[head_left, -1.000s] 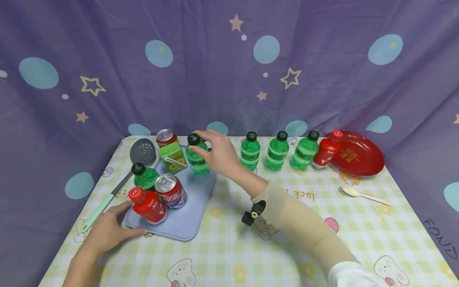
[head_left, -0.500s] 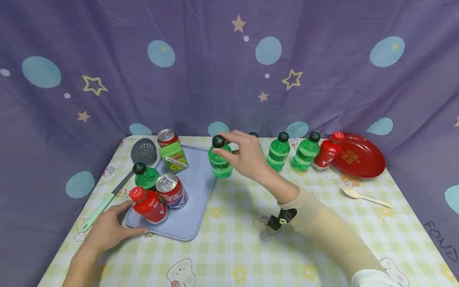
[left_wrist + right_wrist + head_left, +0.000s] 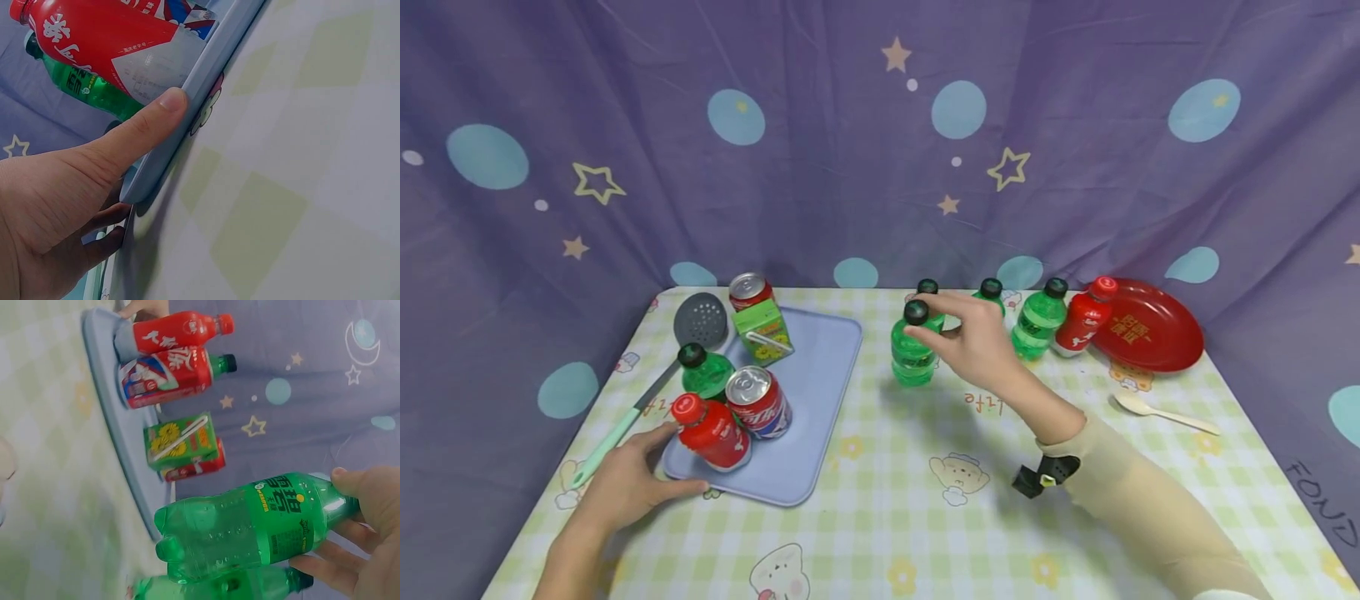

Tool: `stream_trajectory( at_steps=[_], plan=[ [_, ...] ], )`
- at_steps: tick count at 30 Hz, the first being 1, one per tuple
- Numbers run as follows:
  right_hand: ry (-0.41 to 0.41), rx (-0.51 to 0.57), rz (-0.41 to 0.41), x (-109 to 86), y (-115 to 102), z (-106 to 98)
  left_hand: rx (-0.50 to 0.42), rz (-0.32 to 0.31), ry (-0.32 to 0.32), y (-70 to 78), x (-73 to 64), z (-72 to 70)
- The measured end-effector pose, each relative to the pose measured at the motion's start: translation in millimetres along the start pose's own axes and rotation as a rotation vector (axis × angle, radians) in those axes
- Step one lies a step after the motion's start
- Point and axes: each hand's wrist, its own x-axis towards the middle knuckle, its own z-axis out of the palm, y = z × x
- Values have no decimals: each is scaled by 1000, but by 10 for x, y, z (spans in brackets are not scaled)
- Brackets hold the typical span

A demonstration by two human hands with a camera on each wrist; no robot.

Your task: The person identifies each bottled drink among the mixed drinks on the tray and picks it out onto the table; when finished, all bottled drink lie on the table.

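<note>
My right hand (image 3: 983, 337) grips a green soda bottle (image 3: 912, 360) near its neck and holds it upright, to the right of the blue-grey tray (image 3: 820, 379). The right wrist view shows thumb and fingers around the upper part of this green soda bottle (image 3: 250, 528). At the tray's near-left corner, my left hand (image 3: 625, 483) holds the edge, its thumb (image 3: 147, 128) along the rim. On the tray stand a red bottle (image 3: 721, 435), a red-and-blue can (image 3: 762, 408), another green bottle (image 3: 706, 377) and a green juice carton (image 3: 763, 332), with a red can (image 3: 750, 290) behind the carton.
Other green bottles, including one at the right (image 3: 1040, 323), stand along the back, beside a second red bottle (image 3: 1084, 321). A red plate (image 3: 1176, 333) lies at the back right, with a light spoon (image 3: 1172, 414) before it. Left of the tray is a slotted skimmer (image 3: 700, 317).
My right hand has carried the green soda bottle from over the tray rightward and a little nearer, past the tray's right edge. My left hand stays at the tray corner.
</note>
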Motion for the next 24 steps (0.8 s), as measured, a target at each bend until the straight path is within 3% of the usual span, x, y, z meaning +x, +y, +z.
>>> stream_trajectory(
  at_steps=[11,24],
  plan=[
    [20,-46,20,-166,216,-91,-5,5,3,-1,-3,6],
    [-22,-43,42,-240,248,-57,-5,-9,-4,15,-4,-4]
  ],
)
